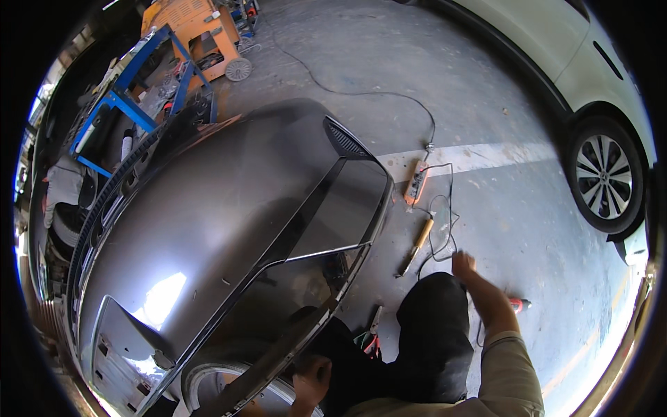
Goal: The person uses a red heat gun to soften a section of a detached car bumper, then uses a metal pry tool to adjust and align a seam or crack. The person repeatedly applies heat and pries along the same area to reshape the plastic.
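Note:
A dark grey car bumper (229, 187) fills the left half, its glossy outer face turned up. My left hand (313, 379) is closed with curled fingers beside the bumper's near lower edge, close to a silver ring-shaped rim (208, 379); what it holds, if anything, is hidden. My right hand (464, 265) is closed in a fist just past my bent knee, next to a looped black cable (451, 233); its inside cannot be seen. A soldering iron (415, 248) with a wooden handle lies on the floor between bumper and knee. Red-handled pliers (373, 340) lie between my legs and the bumper.
An orange power strip (416, 183) lies beyond the soldering iron, its cord running to the back. A red tool (519, 304) lies right of my forearm. A pale car (604, 167) stands at right. Behind the bumper are a blue metal frame (128, 104) and an orange cart (201, 35).

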### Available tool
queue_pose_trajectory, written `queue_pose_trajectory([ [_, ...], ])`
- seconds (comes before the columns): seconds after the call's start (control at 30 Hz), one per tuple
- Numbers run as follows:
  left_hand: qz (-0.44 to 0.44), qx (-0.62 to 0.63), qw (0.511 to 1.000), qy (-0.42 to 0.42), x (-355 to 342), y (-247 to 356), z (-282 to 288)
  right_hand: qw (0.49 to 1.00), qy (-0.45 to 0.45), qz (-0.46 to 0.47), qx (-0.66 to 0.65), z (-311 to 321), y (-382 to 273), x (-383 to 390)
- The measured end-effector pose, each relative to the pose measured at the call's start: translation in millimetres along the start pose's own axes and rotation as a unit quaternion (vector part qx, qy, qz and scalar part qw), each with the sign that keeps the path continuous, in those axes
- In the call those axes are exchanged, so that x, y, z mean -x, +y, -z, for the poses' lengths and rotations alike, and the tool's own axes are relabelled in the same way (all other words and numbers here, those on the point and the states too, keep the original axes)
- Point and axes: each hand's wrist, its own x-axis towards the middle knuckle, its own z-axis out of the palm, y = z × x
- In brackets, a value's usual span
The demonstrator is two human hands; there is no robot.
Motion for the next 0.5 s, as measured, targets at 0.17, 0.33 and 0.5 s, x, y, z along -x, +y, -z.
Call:
queue_pose_trajectory([
  [0.17, 0.027, -0.049, 0.998, 0.007, -17.6, 30.8, -29.2, 0.947, 0.236, 0.2, 0.085, 114.3, -47.6, -147.9],
  [0.33, 0.174, -0.032, 0.98, 0.089, -6.4, 75.9, -58.8, 0.857, 0.358, 0.298, 0.22, 102.1, -98.3, -279.7],
  [0.5, 0.169, -0.069, 0.978, 0.096, -5.1, 125.6, -73.5, 0.919, 0.175, 0.321, 0.146, 30.8, -63.5, -383.0],
])
